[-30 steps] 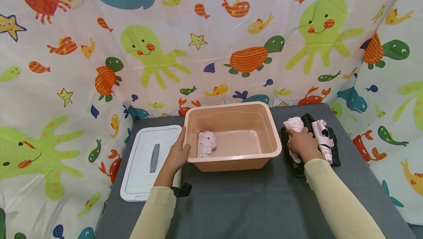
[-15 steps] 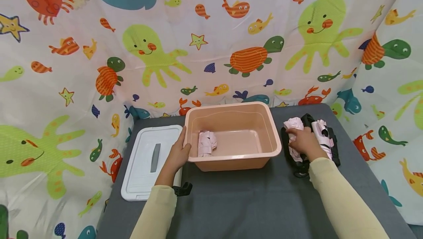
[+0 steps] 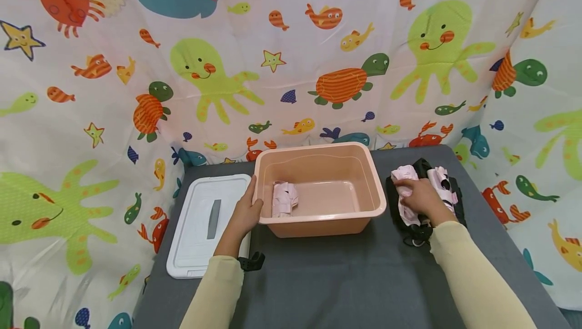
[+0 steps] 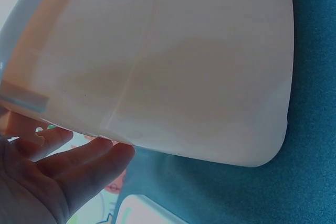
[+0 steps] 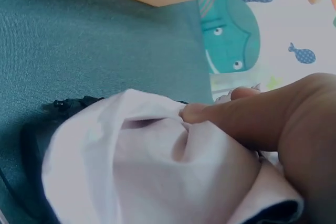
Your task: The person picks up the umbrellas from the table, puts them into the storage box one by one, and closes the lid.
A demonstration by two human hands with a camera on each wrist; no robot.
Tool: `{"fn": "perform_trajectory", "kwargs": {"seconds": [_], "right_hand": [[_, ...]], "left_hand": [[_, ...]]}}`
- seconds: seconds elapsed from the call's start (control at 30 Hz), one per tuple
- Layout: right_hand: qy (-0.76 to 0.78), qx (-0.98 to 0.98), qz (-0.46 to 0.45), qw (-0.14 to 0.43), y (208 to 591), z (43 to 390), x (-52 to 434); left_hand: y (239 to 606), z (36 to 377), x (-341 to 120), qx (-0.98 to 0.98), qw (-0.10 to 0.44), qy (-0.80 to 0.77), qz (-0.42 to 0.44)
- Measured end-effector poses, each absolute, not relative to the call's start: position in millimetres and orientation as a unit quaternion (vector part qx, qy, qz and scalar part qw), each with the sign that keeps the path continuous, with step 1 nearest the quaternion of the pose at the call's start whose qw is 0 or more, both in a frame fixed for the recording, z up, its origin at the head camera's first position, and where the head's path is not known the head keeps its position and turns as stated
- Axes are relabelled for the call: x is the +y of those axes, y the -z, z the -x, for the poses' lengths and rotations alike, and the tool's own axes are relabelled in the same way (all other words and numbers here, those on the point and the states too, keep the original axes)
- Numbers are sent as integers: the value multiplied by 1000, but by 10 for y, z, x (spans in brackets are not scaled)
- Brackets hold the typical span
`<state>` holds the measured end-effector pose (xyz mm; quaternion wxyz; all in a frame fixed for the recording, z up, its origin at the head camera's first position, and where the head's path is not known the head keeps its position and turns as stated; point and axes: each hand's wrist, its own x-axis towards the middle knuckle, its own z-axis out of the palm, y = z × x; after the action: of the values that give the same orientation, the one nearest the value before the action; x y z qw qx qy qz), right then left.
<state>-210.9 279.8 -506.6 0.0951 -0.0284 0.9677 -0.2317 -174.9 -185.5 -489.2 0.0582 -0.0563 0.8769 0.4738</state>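
A person's left hand rests with straight fingers against the outer wall at the nine o'clock end of a pink plastic tub, which sits mid-table on a grey cloth and holds one folded pink garment. At the tub's three o'clock, just beside it, the right hand grasps a crumpled pink cloth on a small pile of pink and black fabric. A white lid lies flat at the tub's nine o'clock, beyond the left hand
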Motion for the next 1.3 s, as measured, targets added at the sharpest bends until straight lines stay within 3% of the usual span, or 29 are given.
{"fn": "perform_trajectory", "kwargs": {"seconds": [0.63, 1.3], "right_hand": [[338, 930, -17, 145, 4786, 2008, 2808], [368, 922, 21, 124, 4237, 1940, 2619]], "left_hand": [[4889, 1743, -1847, 883, 43, -465, 48], [4884, 1755, -1866, 879, 55, -471, 54]]}}
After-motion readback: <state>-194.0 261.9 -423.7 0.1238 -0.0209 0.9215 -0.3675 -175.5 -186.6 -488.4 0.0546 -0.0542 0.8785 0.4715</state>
